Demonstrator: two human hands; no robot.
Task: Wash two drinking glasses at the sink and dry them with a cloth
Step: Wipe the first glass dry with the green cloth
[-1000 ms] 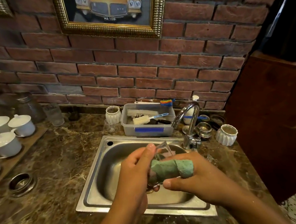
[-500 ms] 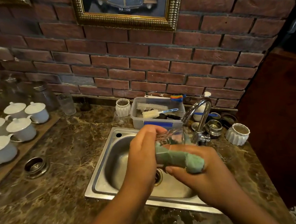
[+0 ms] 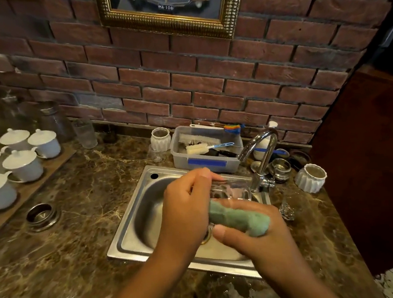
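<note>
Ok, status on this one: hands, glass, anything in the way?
Left hand gripping glass over sink. Right hand holding green sponge against it. Tap close behind; no water visible.

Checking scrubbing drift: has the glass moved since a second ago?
Yes. The glass in the left hand has shifted right, toward the faucet; its edge now nearly reaches the stem.

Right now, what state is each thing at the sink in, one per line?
Clear drinking glass: tilted over the sink, held by the left hand.
Green sponge: gripped in the right hand, pressed against the glass.
Chrome tap: no water visibly running.
Steel sink: no standing water visible.
White lidded cups: lids on.
</note>
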